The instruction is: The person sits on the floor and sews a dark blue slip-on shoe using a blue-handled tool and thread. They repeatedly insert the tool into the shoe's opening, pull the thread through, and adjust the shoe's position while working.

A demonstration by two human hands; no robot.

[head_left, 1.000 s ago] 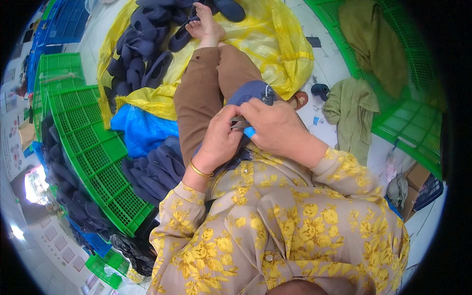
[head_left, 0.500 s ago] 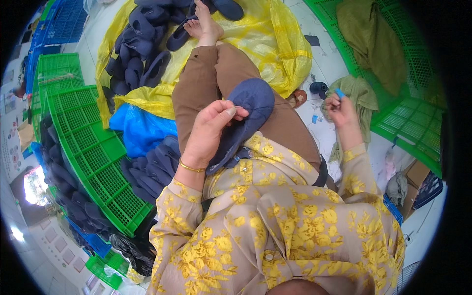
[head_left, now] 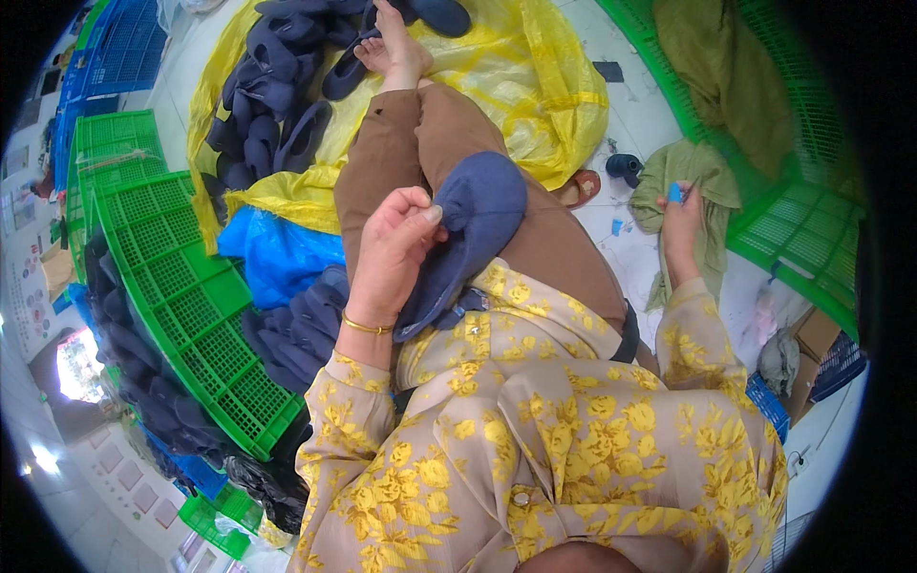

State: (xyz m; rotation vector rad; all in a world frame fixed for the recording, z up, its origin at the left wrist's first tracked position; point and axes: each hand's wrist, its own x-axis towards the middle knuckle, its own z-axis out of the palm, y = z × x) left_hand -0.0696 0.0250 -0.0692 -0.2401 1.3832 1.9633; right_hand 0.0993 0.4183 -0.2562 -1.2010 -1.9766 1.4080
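A dark blue slipper (head_left: 488, 205) lies across my lap with its rounded toe pointing away from me. My left hand (head_left: 390, 250) pinches the rim of its opening between thumb and fingertips. Off to the right and apart from the slipper, my right hand (head_left: 680, 229) is raised with its fingers closed together. A blue wrap sits on one of its fingers. Anything pinched there is too small to make out. Behind that hand hangs olive-green cloth (head_left: 712, 170) over a green crate.
More dark blue slippers (head_left: 270, 67) are heaped on a yellow woven sack (head_left: 535, 86) beyond my legs. Green crates (head_left: 172, 277) stand at the left, beside a blue plastic bag (head_left: 277, 253) and stacked slippers (head_left: 304, 329). A dark thread spool (head_left: 624, 168) is on the floor.
My right hand has moved a little to the right and turned, its fingers now more upright. My left hand has shifted slightly left along the slipper's rim, and the slipper has tilted a little.
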